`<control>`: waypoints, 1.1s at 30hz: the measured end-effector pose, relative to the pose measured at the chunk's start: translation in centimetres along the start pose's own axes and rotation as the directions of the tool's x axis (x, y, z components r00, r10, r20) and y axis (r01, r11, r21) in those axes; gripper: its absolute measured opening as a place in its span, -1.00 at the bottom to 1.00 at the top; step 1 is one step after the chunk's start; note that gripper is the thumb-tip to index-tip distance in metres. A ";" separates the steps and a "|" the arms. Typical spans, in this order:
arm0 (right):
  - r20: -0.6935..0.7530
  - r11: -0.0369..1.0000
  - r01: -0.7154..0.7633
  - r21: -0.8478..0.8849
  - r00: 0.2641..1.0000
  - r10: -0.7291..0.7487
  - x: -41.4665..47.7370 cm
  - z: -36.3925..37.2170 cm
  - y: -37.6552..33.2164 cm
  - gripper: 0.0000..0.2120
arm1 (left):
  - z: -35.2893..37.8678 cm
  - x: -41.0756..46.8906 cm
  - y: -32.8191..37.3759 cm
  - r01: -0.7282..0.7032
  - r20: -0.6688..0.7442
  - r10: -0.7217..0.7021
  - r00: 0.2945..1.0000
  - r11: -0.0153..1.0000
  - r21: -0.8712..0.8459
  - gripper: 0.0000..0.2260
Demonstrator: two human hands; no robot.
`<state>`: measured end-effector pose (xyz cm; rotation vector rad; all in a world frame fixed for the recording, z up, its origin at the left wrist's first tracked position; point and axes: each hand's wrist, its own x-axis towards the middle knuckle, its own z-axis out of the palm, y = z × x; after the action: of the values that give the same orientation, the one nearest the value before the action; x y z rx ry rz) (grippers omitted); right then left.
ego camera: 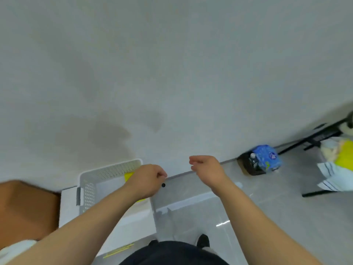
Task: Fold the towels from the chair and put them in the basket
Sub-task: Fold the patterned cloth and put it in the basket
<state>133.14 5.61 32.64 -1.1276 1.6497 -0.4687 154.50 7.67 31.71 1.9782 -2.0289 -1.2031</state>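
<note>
A white perforated basket stands on a low white surface at the lower left, with a yellow towel lying inside it. My left hand hovers over the basket's right side, fingers loosely curled and holding nothing. My right hand is raised to the right of it, above the floor, fingers loosely curled and empty. At the right edge a black chair carries a pile of towels: yellow, cream, and white with dark stripes.
A grey wall fills the upper view and meets the tiled floor along a baseboard. A dark bin with a blue plastic pack and bottles stands by the wall. A brown wooden surface lies at the left. My shoe is below.
</note>
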 end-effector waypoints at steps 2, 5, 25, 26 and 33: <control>-0.091 0.998 0.013 0.062 0.996 -0.008 -1.1 -3.6 1.4 -0.68 | 0.8 1.0 4.5 -0.059 0.014 0.060 0.998 0.998 -0.034 -0.82; -0.213 0.990 0.042 0.135 0.977 -0.012 -3.4 -9.2 4.2 -0.76 | 3.0 2.1 11.7 -0.141 0.023 0.142 0.990 0.989 -0.033 -0.84; -0.624 0.942 0.014 0.336 0.753 0.211 -16.5 -57.9 33.0 -0.80 | 36.8 7.3 62.1 -0.348 0.247 0.395 0.885 0.913 -0.214 -0.88; -0.631 0.941 0.008 0.338 0.744 0.220 -16.0 -59.9 34.2 -0.79 | 38.3 8.4 63.9 -0.340 0.263 0.391 0.882 0.915 -0.217 -0.88; -0.662 0.939 -0.045 0.342 0.697 0.274 -9.7 -76.4 42.0 -0.77 | 48.7 19.7 78.7 -0.247 0.336 0.360 0.871 0.910 -0.333 -0.88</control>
<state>46.26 17.43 35.56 -0.5690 2.2126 -1.1001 59.96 3.36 32.58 1.3015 -2.0786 -1.7931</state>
